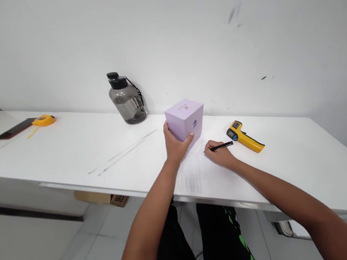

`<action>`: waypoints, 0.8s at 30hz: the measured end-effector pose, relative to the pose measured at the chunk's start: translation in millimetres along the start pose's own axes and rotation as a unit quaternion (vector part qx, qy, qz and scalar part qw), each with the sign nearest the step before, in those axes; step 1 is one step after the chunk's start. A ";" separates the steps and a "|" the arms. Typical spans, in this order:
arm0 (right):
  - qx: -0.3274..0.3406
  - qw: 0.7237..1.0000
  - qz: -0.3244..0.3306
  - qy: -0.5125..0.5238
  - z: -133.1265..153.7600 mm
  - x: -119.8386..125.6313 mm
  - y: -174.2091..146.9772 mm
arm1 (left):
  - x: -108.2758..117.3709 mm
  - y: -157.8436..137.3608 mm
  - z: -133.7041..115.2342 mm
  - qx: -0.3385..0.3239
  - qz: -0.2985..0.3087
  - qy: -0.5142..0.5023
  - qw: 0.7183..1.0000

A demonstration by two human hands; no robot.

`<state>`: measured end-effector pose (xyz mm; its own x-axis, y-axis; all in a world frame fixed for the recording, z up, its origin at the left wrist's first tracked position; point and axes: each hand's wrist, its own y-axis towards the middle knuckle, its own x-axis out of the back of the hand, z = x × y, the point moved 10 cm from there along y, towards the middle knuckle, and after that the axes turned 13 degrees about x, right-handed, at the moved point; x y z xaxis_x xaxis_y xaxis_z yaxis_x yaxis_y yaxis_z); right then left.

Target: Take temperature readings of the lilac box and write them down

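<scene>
The left hand [177,147] has its grip around a lilac box [185,119] on or just above the desk [298,152], while right of the box the right hand [220,155] pinches a black pen [223,145], with a yellow infrared thermometer [247,140] farther right and a water bottle [129,105] to the box's left.

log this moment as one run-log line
left hand: holds lilac box | right hand: holds black pen over paper | nearby: yellow gun-shaped device, grey bottle
</scene>
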<state>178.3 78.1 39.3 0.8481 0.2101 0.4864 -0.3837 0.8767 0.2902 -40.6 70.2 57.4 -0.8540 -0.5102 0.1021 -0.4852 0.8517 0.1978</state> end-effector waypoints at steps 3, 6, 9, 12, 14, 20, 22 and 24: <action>0.000 1.000 0.002 -0.002 0.1 -0.1 0.3 | -0.1 0.0 0.6 0.004 0.001 0.002 1.000; 0.002 1.000 0.004 -0.004 -0.2 -0.3 0.4 | -0.2 -0.2 0.6 0.004 0.005 0.001 1.000; 0.009 1.000 0.006 0.002 0.0 -0.6 0.5 | 0.1 -0.1 0.5 0.001 0.004 -0.002 1.000; 0.005 1.000 0.011 0.010 -1.4 -1.7 0.5 | 0.0 0.0 0.0 -0.002 0.003 -0.002 1.000; 0.000 1.000 0.014 0.015 -2.2 -2.4 0.5 | -0.5 -0.2 -1.0 -0.002 0.005 -0.001 1.000; -0.002 1.000 0.014 0.027 -1.8 -2.7 0.9 | 0.6 -1.7 -4.3 -0.002 0.002 0.001 1.000; -0.005 1.000 0.011 0.028 -2.0 -2.4 1.0 | 1.6 -1.7 -4.4 -0.004 -0.002 -0.001 1.000; -0.006 0.999 0.010 0.030 -1.9 -2.3 1.1 | 2.1 -1.5 -4.5 -0.008 -0.004 -0.002 1.000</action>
<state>176.7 79.4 36.9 0.8606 0.2528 0.4420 -0.3964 0.8775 0.2700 -40.8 67.3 61.7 -0.8511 -0.5161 0.0965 -0.4885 0.8457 0.2150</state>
